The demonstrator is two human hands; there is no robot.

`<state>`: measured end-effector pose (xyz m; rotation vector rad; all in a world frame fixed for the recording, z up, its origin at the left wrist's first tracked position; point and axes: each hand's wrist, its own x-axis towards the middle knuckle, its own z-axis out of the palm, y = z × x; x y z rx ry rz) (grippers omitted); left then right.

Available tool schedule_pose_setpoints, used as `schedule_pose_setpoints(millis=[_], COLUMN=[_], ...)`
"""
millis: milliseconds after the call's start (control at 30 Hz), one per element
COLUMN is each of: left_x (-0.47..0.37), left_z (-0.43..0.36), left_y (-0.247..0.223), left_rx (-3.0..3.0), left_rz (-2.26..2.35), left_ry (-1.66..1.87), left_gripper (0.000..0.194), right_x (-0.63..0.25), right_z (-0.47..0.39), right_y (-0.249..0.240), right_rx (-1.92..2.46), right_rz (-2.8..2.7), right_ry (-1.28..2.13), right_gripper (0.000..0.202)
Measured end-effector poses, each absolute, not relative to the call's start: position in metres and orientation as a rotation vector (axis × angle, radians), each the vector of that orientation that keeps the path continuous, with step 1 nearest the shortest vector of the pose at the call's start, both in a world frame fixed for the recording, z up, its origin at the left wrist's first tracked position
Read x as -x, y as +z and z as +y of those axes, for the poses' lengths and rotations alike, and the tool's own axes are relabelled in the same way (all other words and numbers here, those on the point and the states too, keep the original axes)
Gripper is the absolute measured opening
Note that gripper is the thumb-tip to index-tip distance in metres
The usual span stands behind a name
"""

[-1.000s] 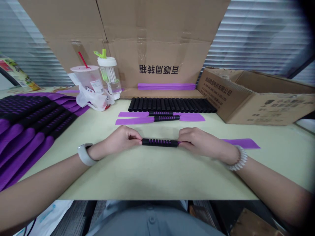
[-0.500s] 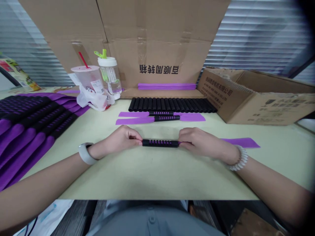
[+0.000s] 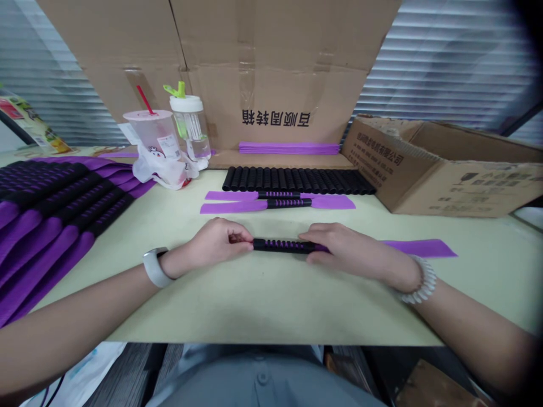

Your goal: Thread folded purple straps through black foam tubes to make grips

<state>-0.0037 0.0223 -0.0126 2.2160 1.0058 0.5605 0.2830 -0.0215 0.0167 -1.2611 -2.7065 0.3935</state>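
Observation:
A black slotted tube lies level in front of me, with purple showing through its slots. My left hand is closed in a pinch at the tube's left end. My right hand has its thumb and fingers closed around the right end. From that end a purple strip runs under the right hand and comes out flat on the table beyond the wrist. Just behind my hands lie two finished-looking pieces, purple strips through slotted tubes; the nearer piece shows best.
Behind them stands a row of black tubes, with stacked purple strips further back. Assembled pieces pile up on the left. A cup and a bottle stand at back left. An opened cardboard box sits at right.
My right hand has shifted from pinching the strip at the tube's right end to gripping over that end. The tube and my left hand have moved slightly right.

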Motion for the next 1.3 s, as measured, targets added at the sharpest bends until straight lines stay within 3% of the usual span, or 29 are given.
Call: schedule_pose_setpoints(millis=[1300], left_x=[0.0], left_z=[0.012], left_y=[-0.009], left_rx=[-2.2], left_rz=[1.027], left_ry=[0.69], left_gripper=[0.007], right_x=[-0.276], right_z=[-0.021], right_y=[0.001], right_rx=[1.064], right_rz=[-2.554], right_ry=[0.255], right_gripper=[0.015])
